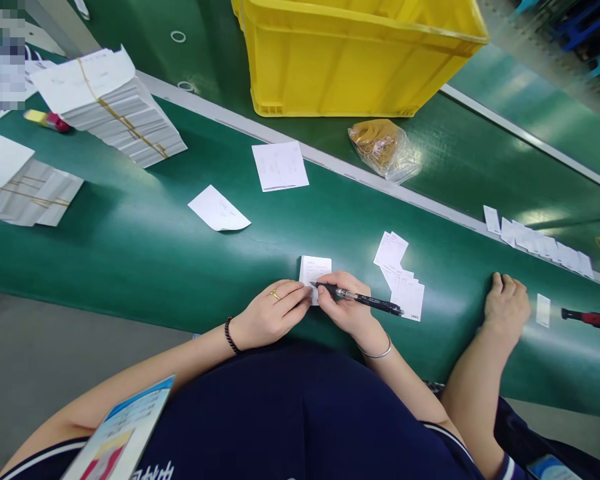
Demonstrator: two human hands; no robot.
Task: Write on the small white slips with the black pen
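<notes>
A small white paper slip [314, 269] lies on the green belt [130, 253] right in front of me. My left hand [273, 312], with a ring and a bead bracelet, presses its fingers flat on the slip's near left edge. My right hand [345, 303] grips a black pen [365, 300], tip touching the slip. A loose pile of similar slips [400, 277] lies just right of my right hand.
A co-worker's hand [506, 307] rests on the belt at right, near a slip [543, 310] and a red-handled tool [583, 317]. Banded paper stacks [120, 113] sit at left, a yellow crate [350, 53] and a bag of rubber bands [383, 148] beyond.
</notes>
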